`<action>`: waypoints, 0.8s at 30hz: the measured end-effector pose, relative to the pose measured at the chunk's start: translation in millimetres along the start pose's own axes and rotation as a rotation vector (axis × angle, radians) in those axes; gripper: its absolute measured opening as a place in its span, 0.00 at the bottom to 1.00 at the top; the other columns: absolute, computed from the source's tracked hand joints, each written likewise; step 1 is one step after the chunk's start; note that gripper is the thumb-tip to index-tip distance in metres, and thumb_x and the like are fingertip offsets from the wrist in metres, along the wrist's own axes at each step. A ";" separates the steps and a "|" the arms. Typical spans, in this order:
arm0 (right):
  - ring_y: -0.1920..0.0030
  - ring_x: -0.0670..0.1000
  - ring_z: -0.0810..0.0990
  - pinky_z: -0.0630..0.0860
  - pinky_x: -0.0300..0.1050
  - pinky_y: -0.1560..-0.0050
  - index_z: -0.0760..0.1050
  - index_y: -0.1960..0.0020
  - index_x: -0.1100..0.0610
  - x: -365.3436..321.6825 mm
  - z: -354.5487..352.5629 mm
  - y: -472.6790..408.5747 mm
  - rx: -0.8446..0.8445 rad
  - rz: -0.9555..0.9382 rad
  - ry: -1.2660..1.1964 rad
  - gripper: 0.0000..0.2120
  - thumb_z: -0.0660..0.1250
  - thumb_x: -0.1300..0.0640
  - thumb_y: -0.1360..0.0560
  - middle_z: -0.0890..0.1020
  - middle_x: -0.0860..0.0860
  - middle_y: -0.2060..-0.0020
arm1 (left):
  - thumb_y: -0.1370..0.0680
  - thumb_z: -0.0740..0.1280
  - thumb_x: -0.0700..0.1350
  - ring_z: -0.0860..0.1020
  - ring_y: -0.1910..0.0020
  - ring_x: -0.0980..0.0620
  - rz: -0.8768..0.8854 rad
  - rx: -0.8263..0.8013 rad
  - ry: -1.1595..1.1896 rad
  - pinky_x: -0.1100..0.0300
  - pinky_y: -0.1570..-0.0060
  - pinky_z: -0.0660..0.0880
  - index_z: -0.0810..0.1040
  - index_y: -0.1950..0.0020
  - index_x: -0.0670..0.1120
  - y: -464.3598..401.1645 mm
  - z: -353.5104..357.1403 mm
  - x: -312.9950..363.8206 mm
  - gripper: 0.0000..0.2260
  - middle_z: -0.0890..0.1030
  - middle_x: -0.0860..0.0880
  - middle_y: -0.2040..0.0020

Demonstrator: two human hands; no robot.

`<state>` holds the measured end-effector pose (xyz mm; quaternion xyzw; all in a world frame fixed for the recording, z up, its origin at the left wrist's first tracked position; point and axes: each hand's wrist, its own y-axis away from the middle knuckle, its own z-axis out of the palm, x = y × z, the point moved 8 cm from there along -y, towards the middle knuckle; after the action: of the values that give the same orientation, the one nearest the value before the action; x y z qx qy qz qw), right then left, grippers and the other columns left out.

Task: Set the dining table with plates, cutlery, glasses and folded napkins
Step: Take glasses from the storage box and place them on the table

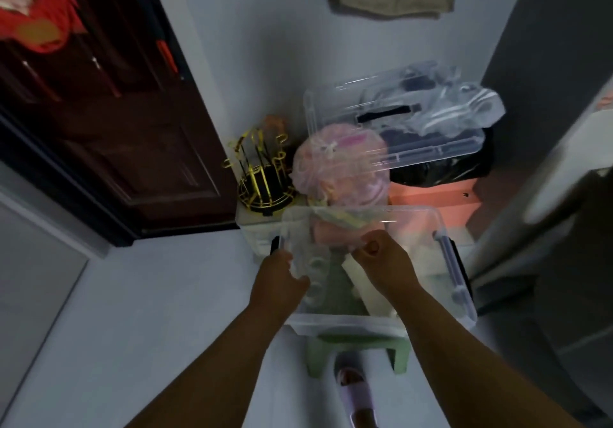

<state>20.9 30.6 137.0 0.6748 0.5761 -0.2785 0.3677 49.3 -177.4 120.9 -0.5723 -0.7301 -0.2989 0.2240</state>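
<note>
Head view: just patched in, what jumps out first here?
Two hands reach into a clear plastic box on a green stool at centre; the left hand grips what looks like clear glasses, the right hand is curled over the contents. Behind it stands a pink bag, with a gold wire rack to its left.

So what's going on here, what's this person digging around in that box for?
A person stands over an open clear plastic storage bin set on a green stool, with both hands inside it. The left hand grips what look like stacked clear glasses, though blur makes that uncertain. The right hand is curled near a pink item; whether it holds anything is unclear. The bin's lid leans behind, beside a gold wire rack.
</note>
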 end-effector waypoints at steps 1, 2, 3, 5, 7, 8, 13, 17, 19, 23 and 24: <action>0.52 0.53 0.79 0.72 0.43 0.51 0.74 0.45 0.57 5.2 5.4 -11.1 -0.012 0.010 0.011 0.12 0.69 0.53 0.25 0.81 0.53 0.53 | 0.27 0.72 0.44 0.73 0.50 0.52 0.002 -0.014 -0.002 0.67 0.57 0.65 0.71 0.38 0.41 -7.7 8.2 -1.9 0.20 0.74 0.45 0.44; 0.53 0.53 0.79 0.73 0.44 0.51 0.74 0.45 0.57 10.6 10.2 -22.4 -0.025 0.017 0.029 0.13 0.69 0.53 0.26 0.82 0.53 0.53 | 0.27 0.73 0.45 0.73 0.48 0.53 0.004 -0.032 0.000 0.67 0.55 0.67 0.71 0.37 0.42 -15.3 17.2 -3.0 0.21 0.74 0.46 0.43; 0.53 0.53 0.79 0.72 0.44 0.53 0.74 0.46 0.58 16.3 15.1 -33.1 -0.041 0.026 0.045 0.13 0.69 0.53 0.26 0.81 0.54 0.54 | 0.27 0.73 0.45 0.74 0.48 0.53 0.002 -0.057 -0.014 0.66 0.54 0.69 0.71 0.37 0.43 -23.0 27.7 -4.6 0.22 0.74 0.47 0.43; 0.54 0.53 0.79 0.71 0.44 0.54 0.73 0.45 0.58 28.1 26.0 -54.3 -0.084 0.039 0.088 0.14 0.70 0.53 0.26 0.81 0.54 0.55 | 0.28 0.73 0.45 0.75 0.45 0.51 -0.006 -0.099 -0.082 0.61 0.50 0.73 0.70 0.36 0.43 -39.8 49.8 -9.6 0.23 0.74 0.47 0.42; 0.52 0.51 0.78 0.70 0.41 0.55 0.72 0.43 0.57 38.4 38.8 -73.6 -0.140 0.015 0.132 0.16 0.71 0.52 0.27 0.79 0.51 0.54 | 0.28 0.72 0.44 0.73 0.40 0.47 -0.025 -0.126 -0.157 0.57 0.43 0.72 0.69 0.33 0.43 -54.6 71.5 -17.5 0.25 0.73 0.45 0.39; 0.52 0.50 0.77 0.69 0.39 0.55 0.72 0.42 0.57 42.2 45.2 -83.2 -0.163 -0.010 0.148 0.18 0.71 0.51 0.27 0.77 0.49 0.54 | 0.28 0.71 0.44 0.72 0.38 0.46 -0.037 -0.138 -0.190 0.57 0.40 0.71 0.68 0.32 0.42 -61.0 81.7 -22.3 0.26 0.72 0.44 0.37; 0.48 0.43 0.71 0.63 0.30 0.51 0.71 0.36 0.58 48.7 83.7 -124.3 -0.365 -0.111 0.177 0.20 0.70 0.55 0.26 0.73 0.45 0.49 | 0.30 0.74 0.45 0.71 0.37 0.48 -0.048 -0.133 -0.263 0.59 0.39 0.72 0.66 0.31 0.42 -85.2 122.6 -48.3 0.30 0.72 0.45 0.36; 0.34 0.54 0.72 0.66 0.41 0.34 0.67 0.31 0.60 67.5 131.6 -157.2 -0.555 -0.184 0.292 0.27 0.71 0.55 0.26 0.74 0.55 0.35 | 0.27 0.72 0.50 0.61 0.26 0.43 -0.089 -0.192 -0.406 0.54 0.30 0.66 0.57 0.24 0.41 -98.1 148.3 -70.7 0.38 0.64 0.42 0.27; 0.34 0.55 0.72 0.68 0.46 0.34 0.67 0.30 0.58 74.6 154.1 -170.3 -0.636 -0.237 0.381 0.28 0.72 0.54 0.28 0.74 0.55 0.35 | 0.26 0.72 0.51 0.55 0.24 0.42 -0.123 -0.226 -0.451 0.54 0.28 0.61 0.50 0.22 0.40 -102.0 155.8 -80.5 0.42 0.58 0.41 0.24; 0.33 0.54 0.71 0.69 0.52 0.33 0.62 0.28 0.51 92.9 196.1 -190.2 -0.714 -0.381 0.583 0.39 0.77 0.51 0.33 0.71 0.50 0.32 | 0.31 0.77 0.51 0.64 0.28 0.38 -0.112 -0.232 -0.569 0.50 0.31 0.66 0.56 0.24 0.36 -104.9 172.5 -96.7 0.45 0.66 0.37 0.27; 0.31 0.54 0.70 0.69 0.53 0.32 0.60 0.27 0.49 99.0 204.8 -193.9 -0.728 -0.404 0.616 0.41 0.77 0.51 0.34 0.69 0.49 0.30 | 0.37 0.81 0.51 0.71 0.32 0.36 -0.120 -0.240 -0.577 0.48 0.35 0.70 0.63 0.27 0.35 -105.8 175.9 -99.7 0.46 0.72 0.36 0.32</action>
<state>-141.8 -67.3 -93.8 0.4293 0.8360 0.0860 0.3307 -26.3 -143.2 -91.7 -0.6115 -0.7556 -0.2209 -0.0796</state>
